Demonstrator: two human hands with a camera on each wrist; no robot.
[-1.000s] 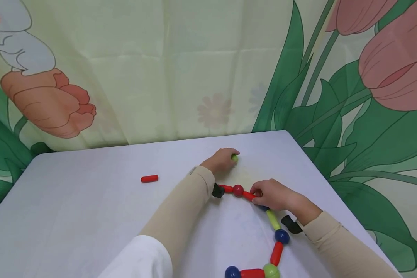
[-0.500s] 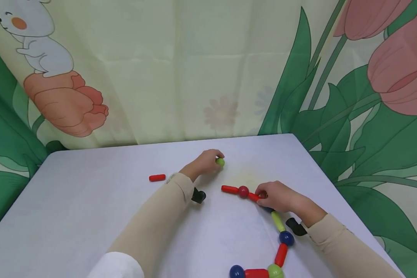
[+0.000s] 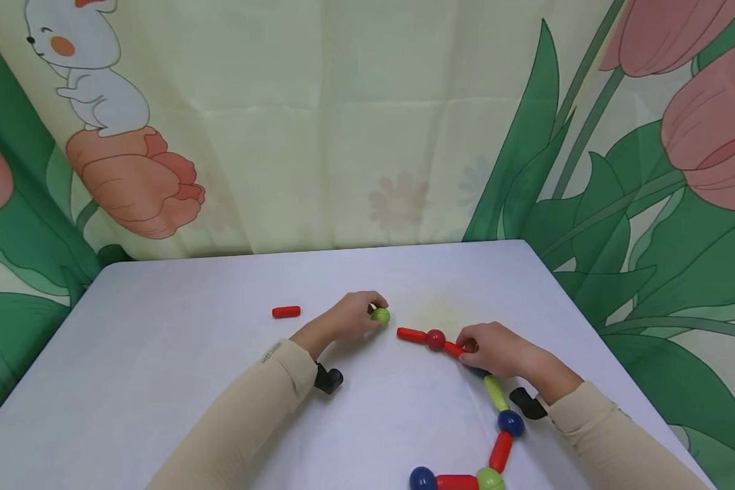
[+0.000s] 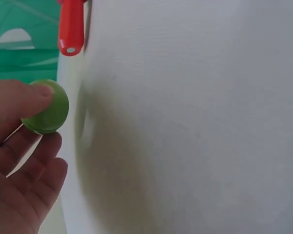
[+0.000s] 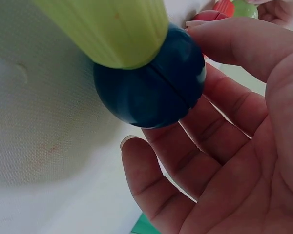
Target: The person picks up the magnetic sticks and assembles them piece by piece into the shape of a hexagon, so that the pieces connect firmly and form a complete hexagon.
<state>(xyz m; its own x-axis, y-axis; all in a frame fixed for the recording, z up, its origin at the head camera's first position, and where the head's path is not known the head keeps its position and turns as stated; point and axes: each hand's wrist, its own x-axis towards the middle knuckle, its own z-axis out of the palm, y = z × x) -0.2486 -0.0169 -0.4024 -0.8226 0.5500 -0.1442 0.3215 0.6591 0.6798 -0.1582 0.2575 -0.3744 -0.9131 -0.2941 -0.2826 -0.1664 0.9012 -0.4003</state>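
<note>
My left hand [image 3: 350, 317] pinches a green ball [image 3: 381, 316] between thumb and fingers, just left of a chain of coloured sticks and balls. The chain's near end is a red magnetic stick [image 3: 412, 335] with a small metal tip, visible in the left wrist view too. A dark red ball [image 3: 436, 339] joins it to a second red magnetic stick [image 3: 454, 350], which my right hand [image 3: 496, 347] pinches. In the right wrist view, the right fingers curl behind a blue ball [image 5: 146, 92] joined to a yellow-green stick [image 5: 112, 34].
The chain runs on toward me through a blue ball [image 3: 511, 423], a red stick [image 3: 500, 452] and a green ball [image 3: 490, 479]. One loose red stick [image 3: 286, 312] lies on the white table [image 3: 159, 381] at left. A printed curtain [image 3: 263, 136] hangs behind.
The left hand has carried the green ball leftward and then nearer to me, to beside the chain's red end. The right hand keeps its hold on the chain. The head view has shifted slightly.
</note>
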